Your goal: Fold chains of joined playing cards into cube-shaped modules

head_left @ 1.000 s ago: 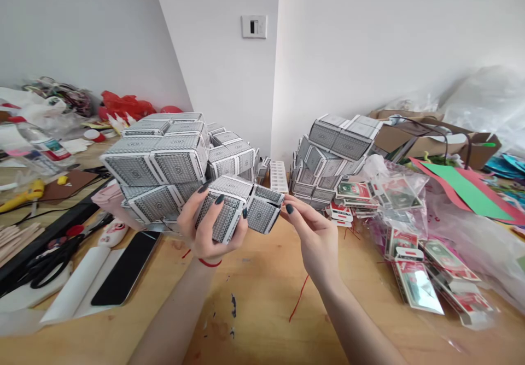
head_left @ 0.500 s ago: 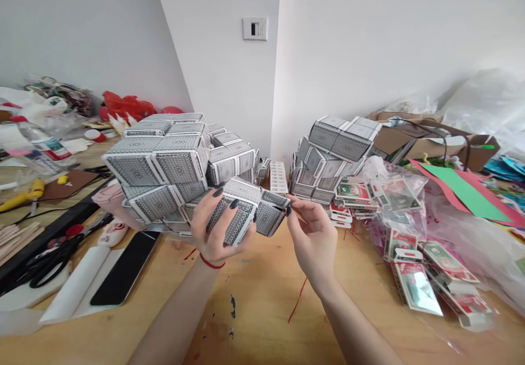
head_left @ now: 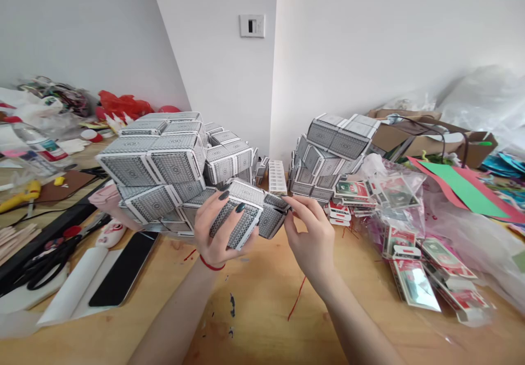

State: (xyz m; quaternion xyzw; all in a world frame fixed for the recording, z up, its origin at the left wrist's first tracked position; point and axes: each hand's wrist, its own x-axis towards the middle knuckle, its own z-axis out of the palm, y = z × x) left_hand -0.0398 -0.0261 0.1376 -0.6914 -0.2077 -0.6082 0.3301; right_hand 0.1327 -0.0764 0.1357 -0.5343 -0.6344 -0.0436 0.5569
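My left hand [head_left: 221, 228] is wrapped round a cube folded from grey-patterned playing cards [head_left: 241, 215], its dark-nailed fingers across the front. A second card cube [head_left: 271, 218] adjoins it on the right, with a gap along its upper edge. At that cube's right corner, the fingertips of my right hand [head_left: 309, 228] pinch the card edge. To the left stands a large stack of card cubes [head_left: 176, 163]; a smaller stack of card cubes [head_left: 328, 152] is at the back right. The undersides of the held cubes are hidden.
At left lie a black phone [head_left: 123, 269], black-handled scissors [head_left: 53, 261] and a yellow glue gun [head_left: 20, 195]. Playing card boxes [head_left: 414, 283] and plastic wrap [head_left: 459, 245] spread over the right side. A cardboard box [head_left: 410, 138] stands behind them.
The right fingers have shifted slightly at the cube's corner, and its upper card edge looks a little more parted. The view has moved slightly; the left hand keeps its hold.
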